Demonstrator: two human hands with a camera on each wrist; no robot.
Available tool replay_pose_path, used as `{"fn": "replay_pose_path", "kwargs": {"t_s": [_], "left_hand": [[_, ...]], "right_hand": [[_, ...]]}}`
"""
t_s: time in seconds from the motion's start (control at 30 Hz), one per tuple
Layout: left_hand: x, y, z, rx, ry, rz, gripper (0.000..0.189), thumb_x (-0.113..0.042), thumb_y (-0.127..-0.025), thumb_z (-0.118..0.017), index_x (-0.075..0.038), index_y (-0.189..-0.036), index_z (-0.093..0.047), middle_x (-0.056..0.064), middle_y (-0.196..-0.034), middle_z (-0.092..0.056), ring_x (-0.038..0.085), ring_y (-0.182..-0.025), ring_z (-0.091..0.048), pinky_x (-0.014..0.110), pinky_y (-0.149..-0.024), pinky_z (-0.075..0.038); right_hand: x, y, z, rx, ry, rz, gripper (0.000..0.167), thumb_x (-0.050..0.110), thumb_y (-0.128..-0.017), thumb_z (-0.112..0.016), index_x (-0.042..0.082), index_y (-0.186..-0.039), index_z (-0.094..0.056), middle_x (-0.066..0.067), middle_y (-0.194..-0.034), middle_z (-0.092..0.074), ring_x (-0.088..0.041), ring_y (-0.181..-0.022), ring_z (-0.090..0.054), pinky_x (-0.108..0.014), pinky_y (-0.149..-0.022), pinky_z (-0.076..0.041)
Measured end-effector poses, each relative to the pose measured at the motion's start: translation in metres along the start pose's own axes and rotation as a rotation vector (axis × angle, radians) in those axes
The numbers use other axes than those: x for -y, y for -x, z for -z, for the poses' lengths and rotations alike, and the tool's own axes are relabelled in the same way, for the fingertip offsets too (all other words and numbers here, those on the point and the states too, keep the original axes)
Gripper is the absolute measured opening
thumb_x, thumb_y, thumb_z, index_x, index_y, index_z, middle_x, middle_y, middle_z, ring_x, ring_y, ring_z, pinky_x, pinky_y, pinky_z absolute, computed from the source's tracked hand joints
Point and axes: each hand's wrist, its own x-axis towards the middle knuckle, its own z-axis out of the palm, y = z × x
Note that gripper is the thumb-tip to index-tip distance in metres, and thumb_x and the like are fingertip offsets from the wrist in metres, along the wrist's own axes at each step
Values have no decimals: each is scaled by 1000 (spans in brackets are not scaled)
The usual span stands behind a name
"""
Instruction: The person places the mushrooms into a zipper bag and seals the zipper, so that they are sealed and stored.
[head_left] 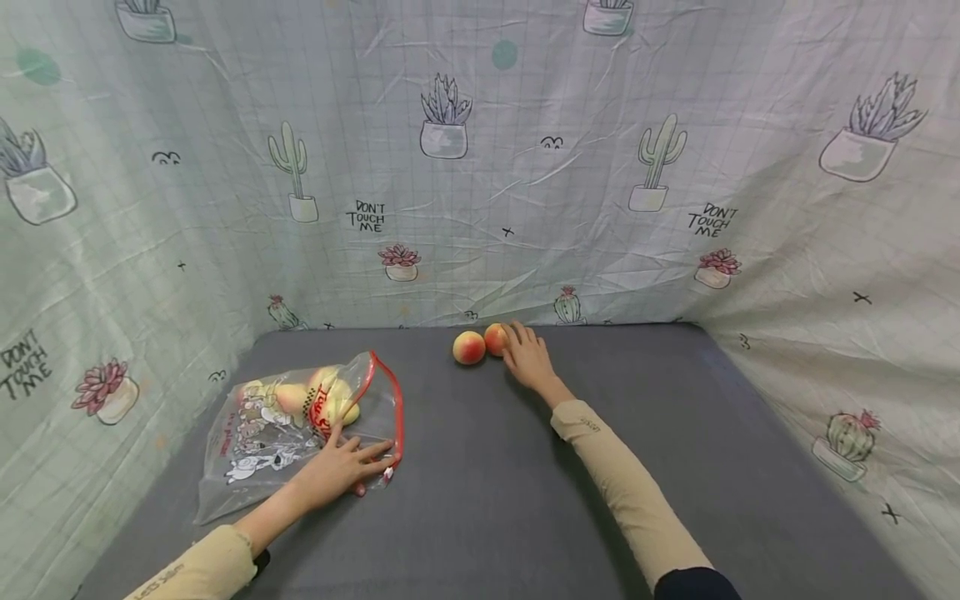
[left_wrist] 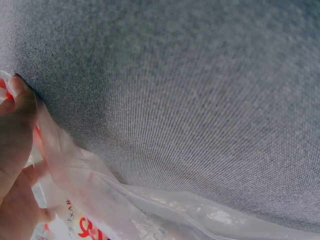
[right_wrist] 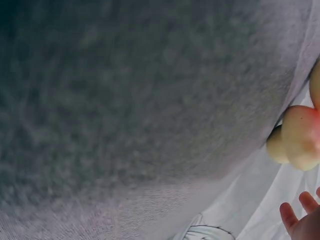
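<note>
The relation to note is that between the right hand (head_left: 531, 360) and the red-and-yellow, round, peach-like fruit (head_left: 494, 340) at the far edge of the dark grey, cloth-covered bench (head_left: 480, 500). We see this fruit immediately to the left of the fingers, which partly overlap it in the head view; whether they touch it we cannot tell. The fingers are spread and extended, not closed round anything. Being round, the fruit offers no evident long axis. A second red-and-yellow fruit (head_left: 468, 348) sits just to its left, farther from the right hand. The right hand is much the nearer of the two to both.

At the left lies a clear plastic bag with printed figures (head_left: 251, 454), its red-edged mouth (head_left: 399, 408) facing right, so that we find the loose pair beyond the mouth and to its right. The left hand (head_left: 337, 473) pinches the bag near the close corner of this mouth, thumb against finger, its other fingers spread. Through the plastic we make out several yellow-and-red fruits (head_left: 291, 398), gathered toward the bag's far side; their exact number is obscured by overlap and print.
</note>
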Motion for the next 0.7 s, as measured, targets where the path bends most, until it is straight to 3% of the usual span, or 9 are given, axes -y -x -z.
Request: {"fn": "replay_pose_path", "kwargs": {"t_s": [0.4,0.7], "left_hand": [[-1,0,-1,-10,19,10,53,-40,-73,-56,-29,-125,-52,-2,-126,-55,17,-82,-50,65,-89,-30],[-1,1,-2,65,-26,24,55,-44,-75,-54,-32,-128,-49,-4,-129,-52,18,-85,-50,64,-90,-31]], "right_hand": [[-11,-9,-13,138,-30,-59,56,35,-94,-38,15,-142,-21,-10,-147,-22,-32,-128,-30,-52,-93,-34],[-9,-15,-15,180,-14,-75,62,38,-91,-44,18,-143,-18,-9,-147,-22,-33,-129,-28,-55,-93,-32]]}}
